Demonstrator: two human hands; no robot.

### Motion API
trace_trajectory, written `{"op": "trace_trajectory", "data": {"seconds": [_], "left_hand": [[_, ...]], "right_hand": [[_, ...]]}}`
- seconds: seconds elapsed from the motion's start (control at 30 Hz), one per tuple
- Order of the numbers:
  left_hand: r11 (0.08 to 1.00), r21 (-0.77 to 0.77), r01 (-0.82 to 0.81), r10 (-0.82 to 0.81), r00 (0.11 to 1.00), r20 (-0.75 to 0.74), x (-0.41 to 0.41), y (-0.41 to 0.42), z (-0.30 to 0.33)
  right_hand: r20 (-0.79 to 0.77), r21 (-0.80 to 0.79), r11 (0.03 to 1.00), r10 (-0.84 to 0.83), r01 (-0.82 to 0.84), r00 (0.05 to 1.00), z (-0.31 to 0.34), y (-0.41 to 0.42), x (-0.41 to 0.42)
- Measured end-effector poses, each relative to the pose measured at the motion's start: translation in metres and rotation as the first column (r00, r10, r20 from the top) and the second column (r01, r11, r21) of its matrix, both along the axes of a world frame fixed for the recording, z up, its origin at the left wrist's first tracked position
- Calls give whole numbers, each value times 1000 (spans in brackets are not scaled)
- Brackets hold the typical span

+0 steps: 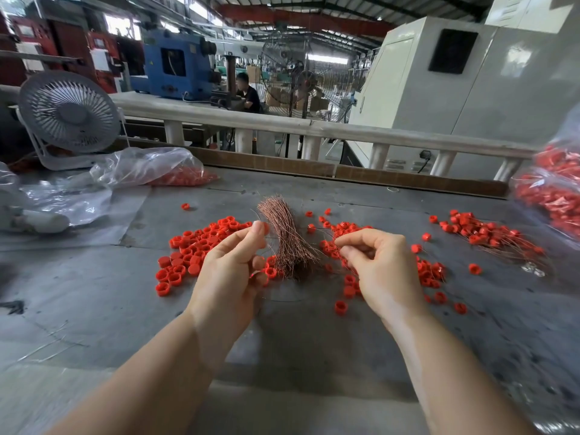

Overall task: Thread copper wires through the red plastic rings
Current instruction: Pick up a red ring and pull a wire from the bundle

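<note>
A bundle of thin copper wires (284, 237) lies fanned out on the grey table (314, 340) between my hands. Loose red plastic rings (194, 246) lie in a heap to its left, and more red rings (426, 274) are scattered to its right. My left hand (232, 271) pinches a red ring between thumb and forefinger, just left of the bundle. My right hand (379, 265) has curled fingers pinching a thin wire that is barely visible. At the right, a pile of rings with wires through them (489, 233) rests on the table.
Clear plastic bags of red rings lie at the back left (163, 171) and at the right edge (552, 189). A small grey desk fan (69, 117) stands at the back left. A white railing (282, 124) runs behind the table; machines and a seated person are beyond.
</note>
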State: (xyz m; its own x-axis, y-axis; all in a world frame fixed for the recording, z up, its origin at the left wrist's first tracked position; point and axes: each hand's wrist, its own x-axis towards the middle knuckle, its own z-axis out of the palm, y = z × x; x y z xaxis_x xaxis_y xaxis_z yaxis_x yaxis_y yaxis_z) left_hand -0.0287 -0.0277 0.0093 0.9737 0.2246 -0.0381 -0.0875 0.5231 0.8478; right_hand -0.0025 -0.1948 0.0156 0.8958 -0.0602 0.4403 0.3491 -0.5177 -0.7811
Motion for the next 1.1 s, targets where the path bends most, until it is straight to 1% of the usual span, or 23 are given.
{"op": "trace_trajectory", "data": {"seconds": [0.1, 0.2, 0.33, 0.5, 0.57, 0.63, 0.7, 0.77, 0.83, 0.9, 1.03, 1.1], "left_hand": [[999, -43, -22, 21, 1000, -14, 1, 3, 0], [999, -49, -22, 21, 1000, -19, 0, 2, 1], [999, -4, -48, 48, 999, -23, -1, 0, 2], [998, 40, -38, 38, 999, -12, -1, -1, 1], [999, 50, -22, 23, 999, -26, -1, -2, -1], [997, 80, -12, 14, 999, -30, 0, -4, -3], [993, 116, -7, 9, 1000, -13, -1, -6, -3], [989, 147, -5, 4, 1000, 4, -1, -7, -3], [983, 182, -4, 2, 1000, 12, -2, -7, -4], [976, 216, 2, -6, 1000, 17, -2, -8, -5], [964, 266, 19, -33, 998, 50, -3, -9, -5], [958, 283, 35, -55, 996, 64, -3, -10, -5]], "right_hand": [[20, 38, 998, -56, 55, 998, 2, -6, 3], [31, 56, 995, -89, 87, 996, 3, -10, 4], [30, 104, 989, -110, 106, 993, 3, -12, 4], [34, 109, 984, -148, 144, 988, 4, -13, 5], [25, 48, 986, -163, 162, 986, 3, -14, 4], [4, -60, 984, -169, 168, 986, 1, -13, 3], [17, -150, 974, -168, 169, 986, 0, -11, 2], [70, -166, 977, -126, 136, 990, 1, -7, 1], [89, -108, 993, -35, 44, 995, 3, -2, -2], [47, -48, 996, 71, -69, 996, 4, 2, -5], [-54, -56, 968, 240, -243, 969, 2, 8, -9], [-94, -17, 947, 318, -321, 943, 3, 9, -11]]}}
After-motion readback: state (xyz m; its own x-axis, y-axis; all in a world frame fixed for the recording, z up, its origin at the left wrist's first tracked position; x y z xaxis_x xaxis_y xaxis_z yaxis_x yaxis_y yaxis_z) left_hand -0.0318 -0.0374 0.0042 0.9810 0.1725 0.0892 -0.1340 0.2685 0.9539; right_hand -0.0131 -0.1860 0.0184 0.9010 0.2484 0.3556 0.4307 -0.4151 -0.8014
